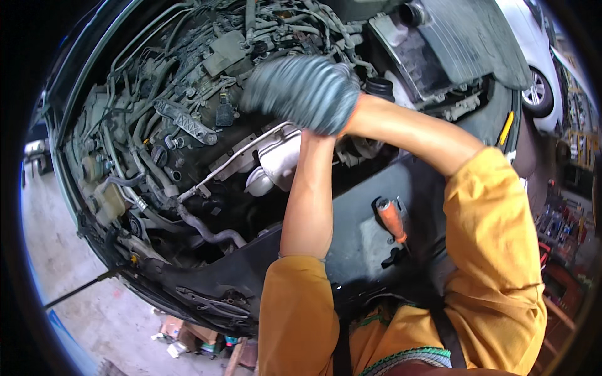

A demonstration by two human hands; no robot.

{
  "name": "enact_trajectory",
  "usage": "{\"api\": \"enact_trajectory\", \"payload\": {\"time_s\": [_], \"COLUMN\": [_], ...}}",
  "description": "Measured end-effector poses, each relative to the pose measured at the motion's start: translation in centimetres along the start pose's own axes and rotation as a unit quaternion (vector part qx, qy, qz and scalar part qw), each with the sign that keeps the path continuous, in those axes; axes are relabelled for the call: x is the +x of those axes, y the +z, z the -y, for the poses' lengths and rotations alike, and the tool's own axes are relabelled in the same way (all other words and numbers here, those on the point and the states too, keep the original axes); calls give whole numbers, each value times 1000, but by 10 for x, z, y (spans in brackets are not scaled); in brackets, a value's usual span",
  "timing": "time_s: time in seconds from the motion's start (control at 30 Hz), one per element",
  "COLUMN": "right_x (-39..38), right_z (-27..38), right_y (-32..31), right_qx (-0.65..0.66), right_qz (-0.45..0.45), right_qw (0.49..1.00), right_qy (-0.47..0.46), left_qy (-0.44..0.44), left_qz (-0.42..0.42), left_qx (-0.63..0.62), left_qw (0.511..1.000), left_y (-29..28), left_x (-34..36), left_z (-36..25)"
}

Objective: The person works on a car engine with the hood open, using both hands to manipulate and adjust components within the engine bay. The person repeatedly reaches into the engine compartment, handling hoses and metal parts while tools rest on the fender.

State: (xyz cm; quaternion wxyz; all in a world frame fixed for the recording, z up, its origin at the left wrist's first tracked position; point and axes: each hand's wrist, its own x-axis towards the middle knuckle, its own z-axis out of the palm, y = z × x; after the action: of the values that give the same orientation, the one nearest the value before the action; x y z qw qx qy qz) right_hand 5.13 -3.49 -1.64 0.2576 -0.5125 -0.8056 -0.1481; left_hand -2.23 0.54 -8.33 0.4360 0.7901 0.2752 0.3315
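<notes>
My right hand, in a grey striped work glove, reaches in from the right over the engine bay of a car. My left hand, also gloved, comes up from below and overlaps it at the wrist. Motion smears both gloves into one shape, so the fingers and anything in them cannot be made out. Just below the gloves lie a silvery metal cover and a thin metal pipe. A small black connector is beside them on the left.
An orange-handled tool rests on the dark front panel nearest me. The black airbox sits at the upper right, with a yellow tool near the edge. A prop rod stands at the lower left. A white car is parked beyond.
</notes>
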Motion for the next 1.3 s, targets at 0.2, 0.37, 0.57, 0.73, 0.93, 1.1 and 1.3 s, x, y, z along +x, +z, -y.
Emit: {"api": "enact_trajectory", "payload": {"time_s": [0.2, 0.37, 0.57, 0.73, 0.93, 1.1, 1.3], "right_x": [51, -23, -84, -102, -119, -95, -124], "right_z": [-15, -48, -65, -36, -41, -29, -34], "right_y": [-118, -137, -187, -175, -107, -96, -74], "right_qx": [549, 639, 384, 197, 287, 237, 156], "right_qz": [-181, -245, -82, 207, 276, 305, 324], "right_qw": [646, 481, 699, 905, 788, 796, 844], "right_qy": [499, 549, 597, 313, 470, 467, 398], "left_qy": [-22, -39, -44, -10, 10, 13, -4], "left_qz": [191, 198, 225, 201, 183, 185, 225], "left_qx": [274, 251, 284, 243, 225, 226, 223], "left_qw": [942, 947, 931, 949, 957, 956, 949], "left_y": [-9, -15, -15, -17, -4, -12, -7], "left_x": [27, 22, 30, 29, 29, 28, 32], "left_z": [-77, -80, -84, -76, -69, -66, -71]}}
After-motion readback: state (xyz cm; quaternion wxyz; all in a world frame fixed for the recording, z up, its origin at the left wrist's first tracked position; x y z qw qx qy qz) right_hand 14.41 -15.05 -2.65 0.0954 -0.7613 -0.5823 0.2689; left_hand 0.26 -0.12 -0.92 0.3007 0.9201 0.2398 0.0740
